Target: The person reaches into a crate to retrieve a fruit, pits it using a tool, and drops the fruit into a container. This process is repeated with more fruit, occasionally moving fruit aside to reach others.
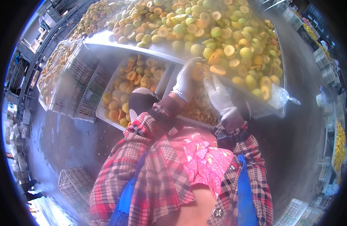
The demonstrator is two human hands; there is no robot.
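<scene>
Both hands wear white gloves and meet at the near edge of a metal table [143, 49] heaped with halved yellow-green and orange fruit [215, 30]. My left hand [185, 80] has its fingers curled around a fruit half [199, 71]. Close beside it on the right, my right hand [218, 92] has its fingertips pressed together at the same fruit; whether they hold anything is too hazy to tell. Beneath the hands, small fruit pieces [198, 111] lie in a container. A white crate [101, 109] of fruit halves [134, 81] stands to the left.
Stacked white crates [81, 81] with fruit on top stand farther left. An empty-looking crate [76, 181] rests on the wet floor at lower left. A clear plastic bag [281, 96] hangs at the table's right corner. More crates [294, 211] line the right side.
</scene>
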